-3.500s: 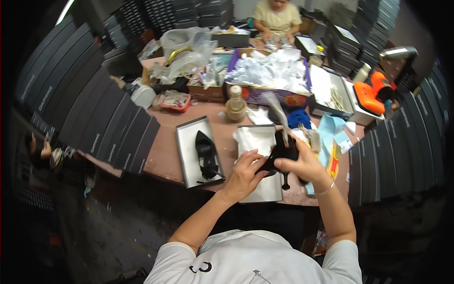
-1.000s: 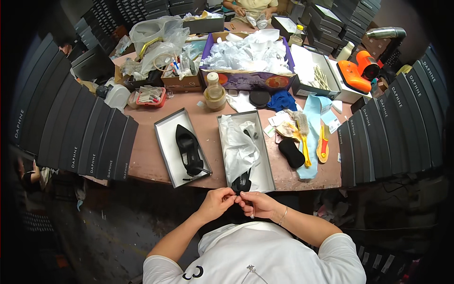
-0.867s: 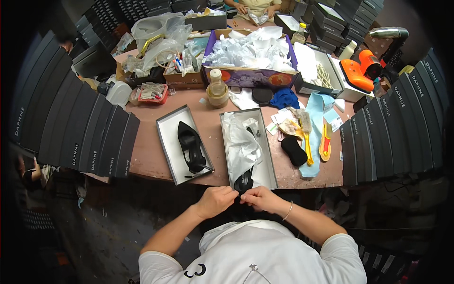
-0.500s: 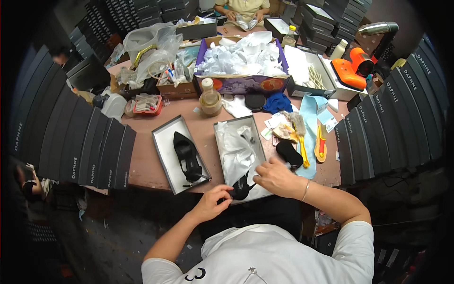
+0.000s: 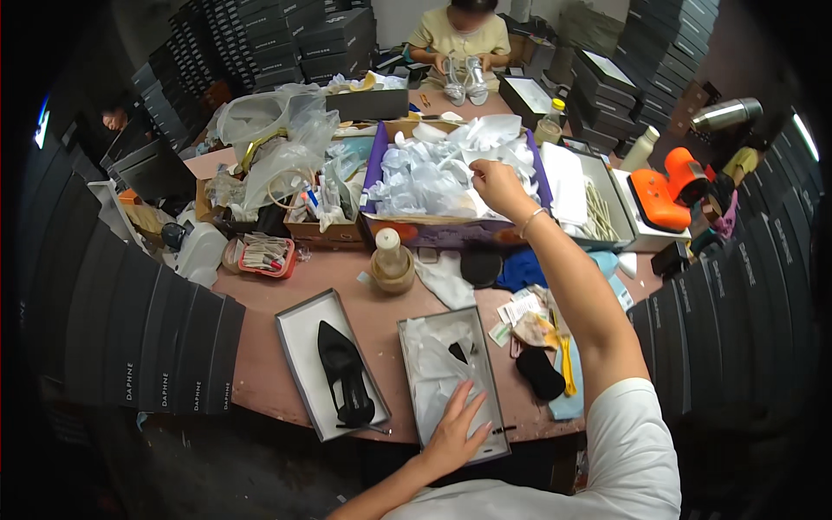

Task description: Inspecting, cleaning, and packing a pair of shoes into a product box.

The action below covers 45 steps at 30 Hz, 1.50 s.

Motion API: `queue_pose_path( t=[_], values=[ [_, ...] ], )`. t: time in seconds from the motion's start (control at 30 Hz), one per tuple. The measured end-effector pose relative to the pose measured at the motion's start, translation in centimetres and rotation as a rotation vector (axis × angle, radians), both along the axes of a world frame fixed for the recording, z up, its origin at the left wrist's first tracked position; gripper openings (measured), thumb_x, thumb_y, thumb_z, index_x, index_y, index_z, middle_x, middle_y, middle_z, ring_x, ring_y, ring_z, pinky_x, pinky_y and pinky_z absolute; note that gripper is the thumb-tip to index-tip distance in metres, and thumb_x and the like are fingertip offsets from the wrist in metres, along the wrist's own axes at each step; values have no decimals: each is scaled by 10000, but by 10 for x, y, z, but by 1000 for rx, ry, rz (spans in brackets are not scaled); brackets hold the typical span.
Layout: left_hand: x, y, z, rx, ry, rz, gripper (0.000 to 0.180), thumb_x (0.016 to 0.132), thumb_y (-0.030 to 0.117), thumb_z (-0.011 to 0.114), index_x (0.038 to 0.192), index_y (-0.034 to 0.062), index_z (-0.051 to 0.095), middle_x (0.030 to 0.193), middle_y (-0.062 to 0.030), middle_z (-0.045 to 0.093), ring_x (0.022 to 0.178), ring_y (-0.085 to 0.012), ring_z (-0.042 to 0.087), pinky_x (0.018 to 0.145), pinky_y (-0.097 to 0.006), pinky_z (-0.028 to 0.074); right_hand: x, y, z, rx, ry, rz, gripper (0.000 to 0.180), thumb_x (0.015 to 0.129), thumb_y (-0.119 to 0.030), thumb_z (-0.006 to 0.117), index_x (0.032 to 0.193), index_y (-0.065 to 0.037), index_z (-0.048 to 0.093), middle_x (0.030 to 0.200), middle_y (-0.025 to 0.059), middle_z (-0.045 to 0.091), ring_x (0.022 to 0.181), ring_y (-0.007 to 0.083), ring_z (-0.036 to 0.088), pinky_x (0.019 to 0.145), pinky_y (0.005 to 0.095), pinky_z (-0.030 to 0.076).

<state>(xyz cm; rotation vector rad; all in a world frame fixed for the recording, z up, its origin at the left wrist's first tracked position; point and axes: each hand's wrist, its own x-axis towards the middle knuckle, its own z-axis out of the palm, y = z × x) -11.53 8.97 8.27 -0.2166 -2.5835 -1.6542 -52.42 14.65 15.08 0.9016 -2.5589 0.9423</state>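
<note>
My left hand (image 5: pixel 452 433) lies with fingers spread on the white tissue paper (image 5: pixel 433 368) in a grey shoe box (image 5: pixel 491 364). Black parts of a shoe (image 5: pixel 458 352) show through the tissue; a dark strap pokes out beside my fingers, and the rest is hidden. Beyond it, my right hand (image 5: pixel 498 186) is raised over a purple carton (image 5: pixel 378 165) heaped with crumpled white paper (image 5: pixel 416 178). Its fingers are curled closed, and whatever they hold is not visible. To the left, a black pointed high-heeled shoe (image 5: pixel 341 364) lies in another open box (image 5: pixel 303 334).
Stacked dark shoe boxes (image 5: pixel 165 338) flank the table on both sides. A glue bottle (image 5: pixel 392 260), a black pad (image 5: pixel 539 373), a yellow-handled brush (image 5: pixel 568 368) and an orange device (image 5: pixel 663 186) stand around. Across the table, a person holds silver sandals (image 5: pixel 466 82).
My right hand has left the shoe and reached far forward over the paper-filled carton. My left hand has gone from gripping the shoe to lying spread on the tissue. The view has tilted up.
</note>
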Motion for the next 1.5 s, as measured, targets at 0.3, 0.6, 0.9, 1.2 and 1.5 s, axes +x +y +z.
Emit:
queue_pose_path(
  t=[0.3,0.6,0.9,1.2,1.5],
  values=[
    [32,-63,15,-141,89,328,362,714,153,806,1012,1,668,1050,-146,616,1001,-297,604,858,-367,506,-52,-39,-82,-140,-43,-255,299,807,-171,626,1053,-11,565,976,237,643,930,382,629,777,428,485],
    [50,-5,12,-176,81,-245,366,767,233,770,1046,18,667,1114,-142,620,1118,-307,571,949,-426,459,212,122,-38,-451,-640,77,315,811,-114,659,1091,7,582,950,68,607,881,132,583,781,268,473],
    [-14,26,-62,162,16,395,313,949,153,532,1215,-4,584,1306,-174,535,1247,-286,483,1054,-344,355,305,136,-51,-428,-663,33,333,802,-66,676,1117,1,592,973,69,614,888,141,594,792,264,481],
    [18,26,-67,882,-408,518,735,917,85,542,1484,-50,94,1543,-228,150,1444,-273,155,1155,-355,166,333,51,-118,358,-39,201,173,757,-73,609,903,-43,521,916,140,537,825,287,565,681,352,524],
    [19,18,-75,895,-458,389,705,818,-46,478,1472,-5,218,1354,-158,448,1187,-200,504,956,-292,439,314,50,-95,443,-69,191,358,788,-75,608,1138,-68,533,1146,175,532,1017,325,577,748,391,534]
  ],
)
